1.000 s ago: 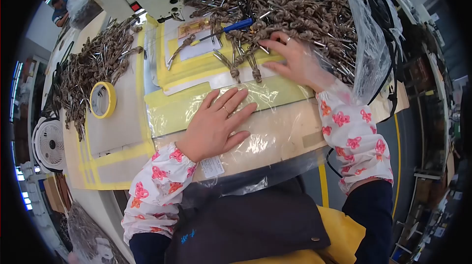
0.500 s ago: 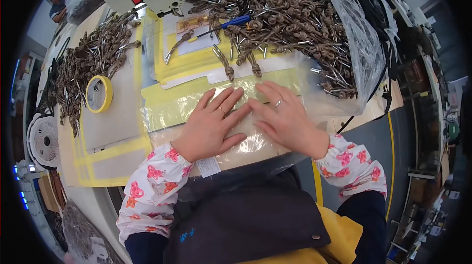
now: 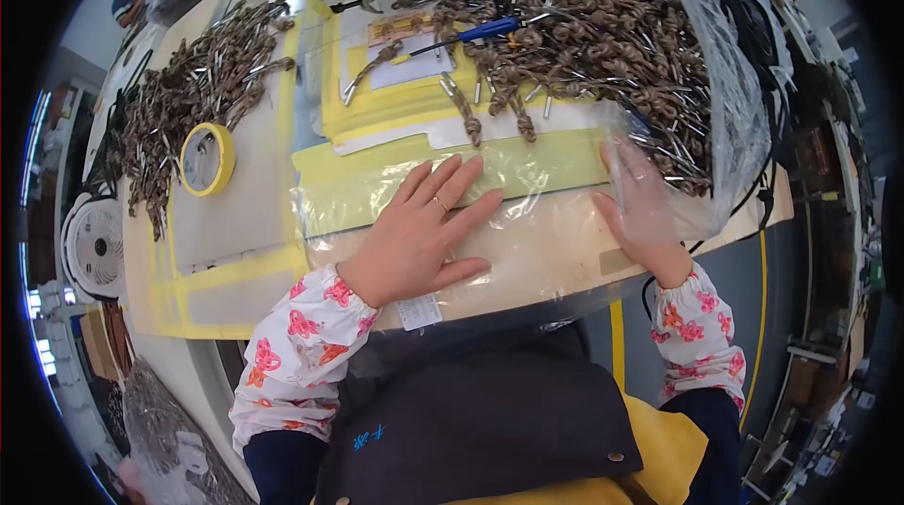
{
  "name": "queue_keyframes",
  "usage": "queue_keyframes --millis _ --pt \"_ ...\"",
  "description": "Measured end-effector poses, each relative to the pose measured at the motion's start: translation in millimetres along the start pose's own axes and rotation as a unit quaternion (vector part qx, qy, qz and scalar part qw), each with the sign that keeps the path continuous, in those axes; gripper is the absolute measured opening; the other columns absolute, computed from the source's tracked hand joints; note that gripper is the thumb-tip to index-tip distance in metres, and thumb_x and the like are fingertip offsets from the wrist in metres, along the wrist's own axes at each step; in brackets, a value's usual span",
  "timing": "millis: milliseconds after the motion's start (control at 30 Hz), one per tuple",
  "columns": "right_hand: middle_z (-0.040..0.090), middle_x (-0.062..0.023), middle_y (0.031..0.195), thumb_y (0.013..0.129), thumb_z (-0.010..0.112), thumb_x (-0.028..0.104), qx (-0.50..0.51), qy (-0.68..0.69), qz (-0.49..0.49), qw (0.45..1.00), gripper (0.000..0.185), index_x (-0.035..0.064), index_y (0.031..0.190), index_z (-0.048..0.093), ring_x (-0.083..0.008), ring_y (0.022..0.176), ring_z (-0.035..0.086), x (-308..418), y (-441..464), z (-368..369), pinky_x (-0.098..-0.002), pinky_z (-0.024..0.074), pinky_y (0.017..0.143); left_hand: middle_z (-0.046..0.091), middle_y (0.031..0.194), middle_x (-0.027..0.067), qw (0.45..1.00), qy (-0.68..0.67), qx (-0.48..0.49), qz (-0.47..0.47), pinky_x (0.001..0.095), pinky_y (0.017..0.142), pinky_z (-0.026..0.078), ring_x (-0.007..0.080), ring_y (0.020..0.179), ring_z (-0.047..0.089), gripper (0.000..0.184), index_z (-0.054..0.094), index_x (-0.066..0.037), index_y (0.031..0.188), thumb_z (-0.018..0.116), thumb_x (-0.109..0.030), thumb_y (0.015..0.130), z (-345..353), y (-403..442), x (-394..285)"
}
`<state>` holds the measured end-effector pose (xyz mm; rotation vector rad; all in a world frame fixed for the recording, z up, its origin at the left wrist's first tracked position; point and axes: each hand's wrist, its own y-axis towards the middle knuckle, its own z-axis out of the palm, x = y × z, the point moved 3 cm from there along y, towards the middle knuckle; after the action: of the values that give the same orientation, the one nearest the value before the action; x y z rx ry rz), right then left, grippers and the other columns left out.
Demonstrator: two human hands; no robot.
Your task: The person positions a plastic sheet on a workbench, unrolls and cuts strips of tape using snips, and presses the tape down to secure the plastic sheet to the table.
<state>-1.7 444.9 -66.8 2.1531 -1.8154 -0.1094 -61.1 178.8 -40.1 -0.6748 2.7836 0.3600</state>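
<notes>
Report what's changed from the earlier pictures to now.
The right hand left the knotted cord pile, came back beside the left hand, then moved away rightward; it now shows partly through clear plastic film. Unchanged: left hand spread flat, yellow tape roll and blue-handled screwdriver in place.

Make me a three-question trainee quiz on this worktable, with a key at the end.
1. What colour is the handle of the screwdriver?
2. True or false: the left hand is gripping the tape roll.
3. Which of these lies nearest the tape roll?
A) the screwdriver
B) the left-side pile of knotted cords
C) the left hand

Key: 1. Blue. 2. False; it rests spread out on clear plastic. 3. B.
</notes>
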Motion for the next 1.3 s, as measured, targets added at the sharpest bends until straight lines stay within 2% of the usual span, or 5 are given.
queue_keyframes --millis 233,600,800,933,1300 --pt "0.036 -0.0209 0.136 0.082 0.058 0.021 0.044 0.015 0.010 0.999 0.060 0.0006 0.134 0.036 -0.0376 0.122 0.036 -2.0 -1.5 -0.9 -0.0434 0.0284 0.102 0.033 0.139 0.0185 0.984 0.050 0.010 -0.171 0.0526 0.105 0.021 0.0372 0.127 0.032 0.076 0.043 -0.010 0.130 0.069 -0.046 0.069 -22.2 -77.4 8.5" --pt "0.036 -0.0208 0.136 0.078 0.064 0.020 0.033 -0.009 -0.016 0.999 0.062 0.0029 0.132 0.040 -0.0419 0.120 0.037 30.9 1.4 -9.1 -0.0448 0.0316 0.100 0.039 0.134 0.0169 0.976 0.019 -0.002 -0.215 0.0512 0.102 0.025 0.0362 0.126 0.034 0.075 0.047 -0.006 0.124 0.071 -0.047 0.067 -20.1 -73.1 26.1" --pt "0.034 -0.0184 0.139 0.073 0.069 0.023 0.049 0.126 -0.052 0.989 0.068 0.0078 0.133 0.040 -0.0389 0.129 0.028 64.4 16.2 -2.2 -0.0530 0.0238 0.102 0.031 0.141 0.0166 0.980 0.081 -0.007 -0.179 0.0555 0.103 0.019 0.0375 0.131 0.026 0.079 0.043 -0.009 0.130 0.068 -0.051 0.068 -13.0 -61.2 23.7" --pt "0.032 -0.0142 0.142 0.073 0.069 0.029 0.084 0.108 -0.057 0.989 0.070 0.0090 0.133 0.040 -0.0358 0.131 0.026 54.8 12.7 4.6 -0.0552 0.0195 0.103 0.031 0.142 0.0151 0.981 0.090 -0.004 -0.172 0.0582 0.102 0.018 0.0363 0.129 0.030 0.079 0.044 -0.017 0.132 0.068 -0.052 0.067 -13.4 -69.6 28.4" --pt "0.031 -0.0143 0.142 0.076 0.065 0.037 0.107 0.043 -0.045 0.992 0.070 0.0067 0.134 0.038 -0.0363 0.128 0.029 37.9 8.5 -6.3 -0.0532 0.0201 0.103 0.029 0.144 0.0133 0.972 0.119 0.026 -0.203 0.0552 0.105 0.016 0.0340 0.132 0.026 0.082 0.041 -0.014 0.134 0.067 -0.053 0.067 -20.1 -89.5 33.2"
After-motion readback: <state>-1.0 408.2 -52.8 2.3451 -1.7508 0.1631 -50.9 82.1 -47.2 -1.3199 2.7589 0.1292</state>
